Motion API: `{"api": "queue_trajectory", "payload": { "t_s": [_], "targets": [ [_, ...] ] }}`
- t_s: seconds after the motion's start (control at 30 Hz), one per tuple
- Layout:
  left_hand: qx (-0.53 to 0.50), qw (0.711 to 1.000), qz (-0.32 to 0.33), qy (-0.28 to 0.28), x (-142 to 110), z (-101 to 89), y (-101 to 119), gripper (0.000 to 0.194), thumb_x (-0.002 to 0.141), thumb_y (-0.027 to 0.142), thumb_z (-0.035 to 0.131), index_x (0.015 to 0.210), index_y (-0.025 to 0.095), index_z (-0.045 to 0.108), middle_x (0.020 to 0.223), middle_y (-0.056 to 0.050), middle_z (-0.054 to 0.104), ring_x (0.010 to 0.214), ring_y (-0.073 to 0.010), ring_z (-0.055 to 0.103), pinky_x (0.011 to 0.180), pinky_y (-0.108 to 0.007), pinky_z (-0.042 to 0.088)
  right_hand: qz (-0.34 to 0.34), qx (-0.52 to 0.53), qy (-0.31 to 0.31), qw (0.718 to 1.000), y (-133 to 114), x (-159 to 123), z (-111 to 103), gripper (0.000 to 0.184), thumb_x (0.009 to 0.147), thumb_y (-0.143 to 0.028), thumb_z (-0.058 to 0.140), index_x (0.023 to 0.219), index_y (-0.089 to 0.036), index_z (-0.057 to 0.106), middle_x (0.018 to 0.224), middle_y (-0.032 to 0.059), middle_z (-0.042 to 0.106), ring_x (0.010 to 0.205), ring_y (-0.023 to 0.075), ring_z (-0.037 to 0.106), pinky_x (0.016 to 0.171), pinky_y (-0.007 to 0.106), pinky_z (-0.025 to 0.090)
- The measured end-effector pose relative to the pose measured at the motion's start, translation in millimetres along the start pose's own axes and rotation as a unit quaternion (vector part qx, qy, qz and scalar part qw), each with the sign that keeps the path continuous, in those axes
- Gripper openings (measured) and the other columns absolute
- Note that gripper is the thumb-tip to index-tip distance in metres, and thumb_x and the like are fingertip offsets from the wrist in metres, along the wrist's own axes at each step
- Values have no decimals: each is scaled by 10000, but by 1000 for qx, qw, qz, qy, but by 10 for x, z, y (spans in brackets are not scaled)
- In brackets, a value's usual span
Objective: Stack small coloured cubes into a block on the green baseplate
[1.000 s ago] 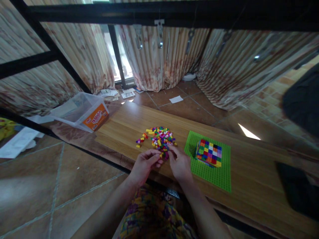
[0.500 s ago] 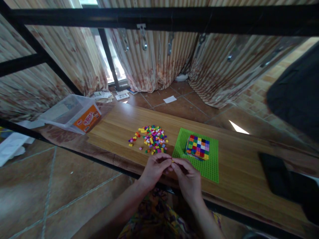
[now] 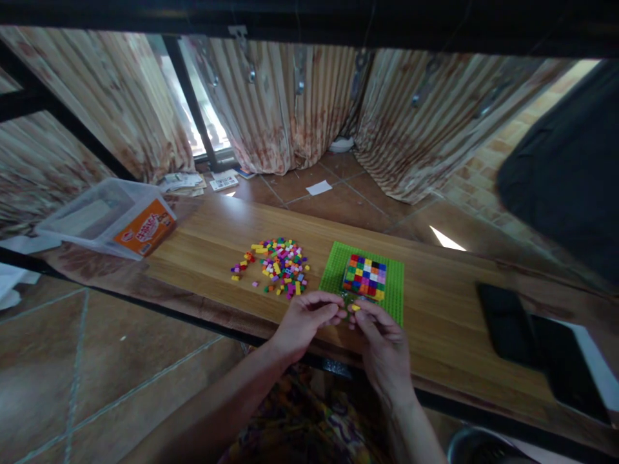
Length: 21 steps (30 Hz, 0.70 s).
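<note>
A small yellow toy brick (image 3: 356,308) is pinched between the thumb and fingers of my right hand (image 3: 385,341). My left hand (image 3: 305,322) is just left of it, thumb and fingertips closed together; whatever they may hold is hidden. Both hands are over the near edge of the green baseplate (image 3: 395,283). On the plate stands a square block of multicoloured bricks (image 3: 365,276), just beyond my right fingers. A loose pile of small coloured bricks (image 3: 284,265) lies to the left, past my left hand.
A clear plastic tub (image 3: 99,222) with an orange label stands at the left end of the wooden table (image 3: 203,258). Dark flat objects (image 3: 507,322) lie at the right. A black bar (image 3: 309,26) crosses overhead. Papers (image 3: 319,187) lie on the tiled floor behind.
My hands have drawn slightly apart, and the yellow brick now shows clearly in my right fingers. The camera view has shifted, so the table's things appear further left.
</note>
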State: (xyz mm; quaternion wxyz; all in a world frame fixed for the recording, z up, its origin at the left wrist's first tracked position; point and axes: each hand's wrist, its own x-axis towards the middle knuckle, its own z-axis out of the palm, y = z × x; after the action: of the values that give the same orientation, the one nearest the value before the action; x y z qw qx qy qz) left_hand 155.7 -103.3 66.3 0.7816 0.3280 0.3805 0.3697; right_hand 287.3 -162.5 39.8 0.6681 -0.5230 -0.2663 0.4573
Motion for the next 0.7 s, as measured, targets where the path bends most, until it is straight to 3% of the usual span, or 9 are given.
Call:
{"api": "queue_trajectory", "payload": {
  "t_s": [0.17,0.27,0.43,0.57,0.7],
  "targets": [
    [51,998,35,8,65,-28,-82,259,685,286,779,897,145,735,823,-42,728,799,-158,682,783,-277,533,6,22,23,999,17,8,-26,181,726,-295,775,903,-264,750,831,-1,701,704,118,589,687,274,480],
    [142,986,89,19,148,-66,-166,178,756,249,691,907,161,725,837,-36,714,785,-156,671,750,-279,533,12,-5,33,999,54,0,-106,212,744,-327,756,951,-279,753,857,4,708,724,128,592,714,292,481],
    [386,894,227,28,307,-69,-152,143,809,164,606,913,190,700,878,-25,689,805,-140,634,771,-268,505,32,-129,20,991,30,-34,-246,268,791,-399,702,1016,-261,745,902,21,709,792,150,602,763,302,475],
    [474,836,275,12,417,-12,-105,91,847,166,573,879,193,654,865,-13,680,829,-140,628,790,-264,493,32,-175,15,984,-64,-66,-267,264,795,-423,690,972,-236,744,806,16,689,768,154,607,734,289,486],
    [541,788,292,-11,500,25,-135,89,872,161,547,901,195,624,899,-15,672,833,-142,626,768,-261,482,49,-129,33,990,-98,-88,-265,237,757,-401,735,920,-229,744,784,9,685,721,137,609,695,267,499]
  ]
}}
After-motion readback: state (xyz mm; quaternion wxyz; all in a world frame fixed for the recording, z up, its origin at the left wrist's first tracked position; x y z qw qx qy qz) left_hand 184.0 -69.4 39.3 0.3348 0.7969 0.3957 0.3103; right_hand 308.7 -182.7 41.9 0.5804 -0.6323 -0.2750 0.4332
